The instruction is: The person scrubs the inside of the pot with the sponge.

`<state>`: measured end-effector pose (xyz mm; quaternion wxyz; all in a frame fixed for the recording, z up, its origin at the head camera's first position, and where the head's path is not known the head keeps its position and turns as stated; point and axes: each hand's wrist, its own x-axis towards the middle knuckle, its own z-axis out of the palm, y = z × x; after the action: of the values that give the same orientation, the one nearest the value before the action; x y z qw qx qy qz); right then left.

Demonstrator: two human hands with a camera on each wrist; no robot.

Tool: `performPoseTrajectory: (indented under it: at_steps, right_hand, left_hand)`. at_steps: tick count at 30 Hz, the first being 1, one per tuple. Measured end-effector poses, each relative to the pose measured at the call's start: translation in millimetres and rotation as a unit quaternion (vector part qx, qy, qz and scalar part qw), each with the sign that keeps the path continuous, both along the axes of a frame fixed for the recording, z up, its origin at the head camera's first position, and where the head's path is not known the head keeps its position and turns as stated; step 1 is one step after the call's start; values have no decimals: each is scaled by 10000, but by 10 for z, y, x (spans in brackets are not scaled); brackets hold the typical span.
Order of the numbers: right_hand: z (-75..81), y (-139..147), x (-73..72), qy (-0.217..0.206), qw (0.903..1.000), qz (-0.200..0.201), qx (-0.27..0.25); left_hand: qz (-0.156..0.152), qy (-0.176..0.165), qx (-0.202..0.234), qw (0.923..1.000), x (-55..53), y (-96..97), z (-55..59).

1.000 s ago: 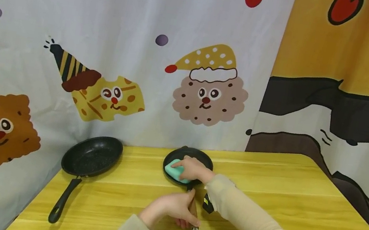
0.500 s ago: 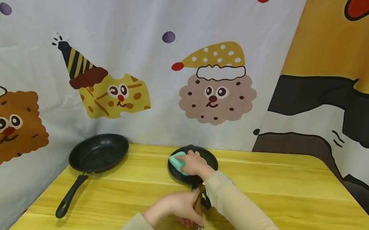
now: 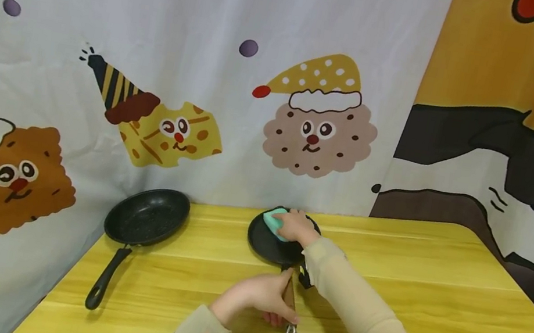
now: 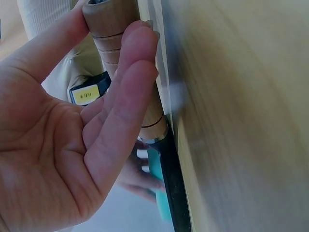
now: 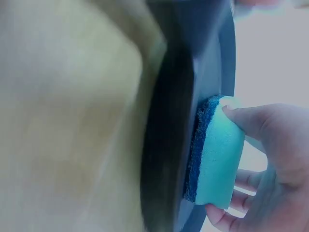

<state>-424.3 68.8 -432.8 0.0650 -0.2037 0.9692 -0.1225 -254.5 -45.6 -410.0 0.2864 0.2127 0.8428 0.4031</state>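
Small pan (image 3: 270, 248), one, at frame centre; large pan (image 3: 147, 217), one, left of centre. Sponge (image 3: 272, 222), one (green, dark scouring side down), in the small pan, pinched by the right grip (image 3: 297, 226). Wooden handle (image 3: 290, 297), one, lower centre, held in the left grip (image 3: 260, 294). Yellow bench (image 3: 400, 259), one.

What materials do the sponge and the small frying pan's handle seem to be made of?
Sponge: probably foam, matte and finely speckled, with a rough, fibrous-looking blue layer. Handle: probably smooth wood, given its warm brown colour and dark ring grooves, though plastic remains possible.
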Motion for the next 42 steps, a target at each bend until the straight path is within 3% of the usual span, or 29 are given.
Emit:
performPoseTrajectory:
  at_steps: [12,31,42]
  right_hand:
    - [40,375,-12,37,10000,28,10]
    - [49,425,373,-119,9990,337,-272]
    - [38,344,481,-18,9976,640,-274]
  left_hand:
    - [89,13,-80,9999,21,-12,14]
    - [-26,-134,-161,9998,-8,-33,9]
    - [-149,-136,-140,9997,-2,-30,13]
